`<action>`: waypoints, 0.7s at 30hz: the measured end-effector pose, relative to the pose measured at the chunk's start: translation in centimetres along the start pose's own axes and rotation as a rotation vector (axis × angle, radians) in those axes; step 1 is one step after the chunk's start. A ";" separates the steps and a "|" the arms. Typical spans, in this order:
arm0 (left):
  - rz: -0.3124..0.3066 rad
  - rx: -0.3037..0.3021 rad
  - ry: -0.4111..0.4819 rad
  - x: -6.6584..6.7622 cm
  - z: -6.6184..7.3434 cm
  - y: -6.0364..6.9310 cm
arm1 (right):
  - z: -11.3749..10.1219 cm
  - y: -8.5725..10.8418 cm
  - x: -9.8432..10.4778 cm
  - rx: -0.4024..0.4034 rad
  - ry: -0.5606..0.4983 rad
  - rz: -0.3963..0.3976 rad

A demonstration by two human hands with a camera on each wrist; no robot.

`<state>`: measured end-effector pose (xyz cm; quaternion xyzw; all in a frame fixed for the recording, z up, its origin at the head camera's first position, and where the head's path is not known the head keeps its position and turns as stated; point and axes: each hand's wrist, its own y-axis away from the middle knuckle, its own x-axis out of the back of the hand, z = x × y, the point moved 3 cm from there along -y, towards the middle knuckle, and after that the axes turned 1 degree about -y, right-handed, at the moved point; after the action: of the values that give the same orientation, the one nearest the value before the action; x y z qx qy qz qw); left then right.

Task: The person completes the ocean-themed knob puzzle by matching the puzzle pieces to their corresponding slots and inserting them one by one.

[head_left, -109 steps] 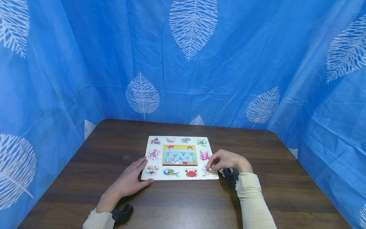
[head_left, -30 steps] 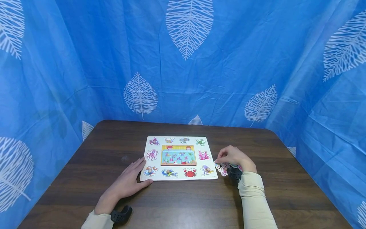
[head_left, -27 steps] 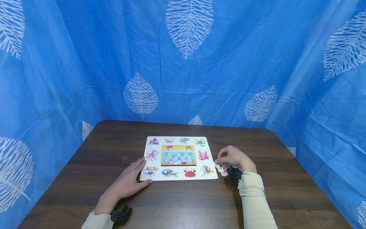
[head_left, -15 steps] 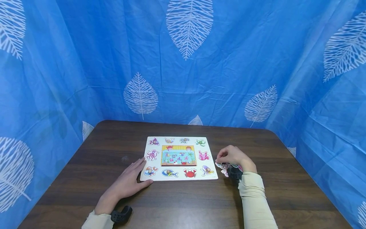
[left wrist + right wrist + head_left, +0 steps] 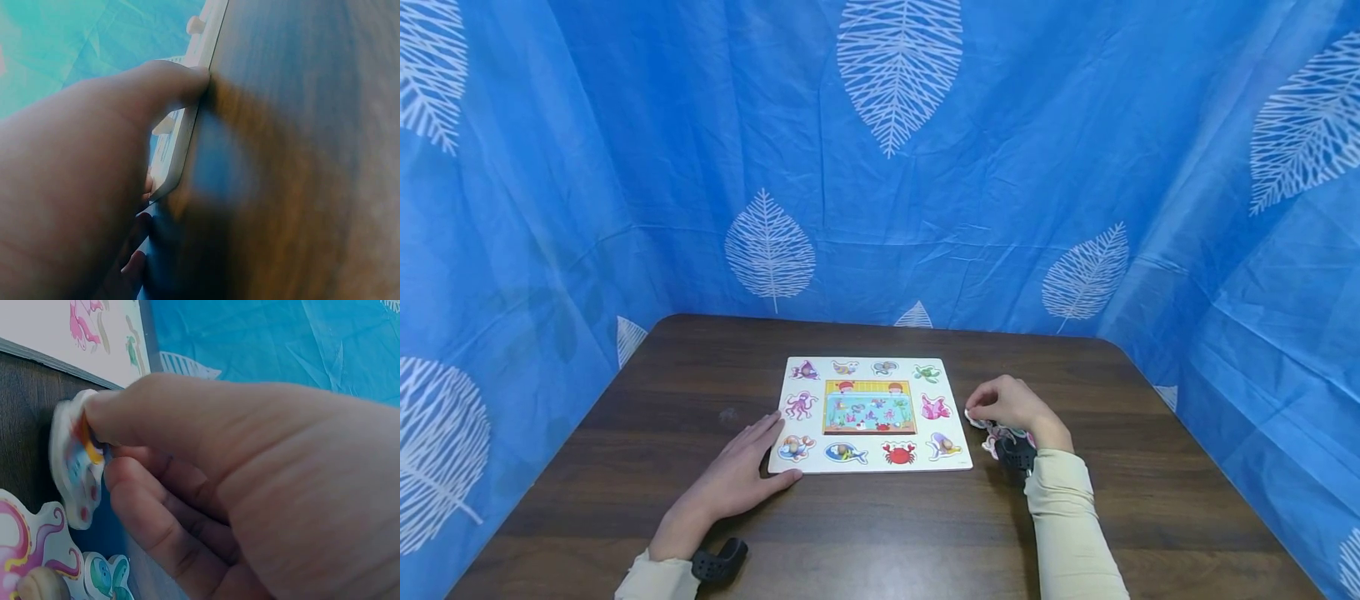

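A wooden peg puzzle board [image 5: 871, 467] with sea-animal pictures lies on the table. My left hand [image 5: 735, 477] rests on its left edge and corner, fingers fairly straight; in the left wrist view the thumb [image 5: 178, 84] touches the board's side. Just right of the board, my right hand [image 5: 1011, 406] pinches a puzzle piece [image 5: 74, 465] between thumb and fingers. That piece is tilted on edge and blurred, so its animal cannot be told. Beneath it in the right wrist view lie an octopus piece [image 5: 44, 540] with a wooden knob and a green turtle-like piece [image 5: 103, 575].
The loose pieces [image 5: 991, 446] sit partly hidden under the right wrist and its black strap [image 5: 1017, 454]. Brown wooden table [image 5: 880, 542] surrounds the board. A blue curtain [image 5: 880, 208] with white leaves hangs behind and at both sides.
My right hand has left the yellow fish piece at the board's lower right and moved right to the loose pieces. Over the last second it shifts slightly with the pinched piece. The left hand stays.
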<state>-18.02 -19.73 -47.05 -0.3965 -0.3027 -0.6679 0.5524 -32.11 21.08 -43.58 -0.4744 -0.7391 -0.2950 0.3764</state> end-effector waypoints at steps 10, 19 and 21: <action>-0.007 0.017 0.006 -0.1 -0.1 0.0 | -0.2 -0.4 -0.2 -0.009 -0.026 0.059; 0.000 0.016 0.003 0.0 -0.1 0.0 | -1.0 -1.1 -0.5 0.016 -0.005 0.103; 0.003 0.012 0.002 0.0 -0.1 0.0 | -1.2 -1.2 -0.6 0.025 -0.010 0.113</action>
<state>-18.06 -19.80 -47.09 -0.3931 -0.3053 -0.6656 0.5562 -32.76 19.36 -43.53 -0.5119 -0.7167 -0.2616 0.3948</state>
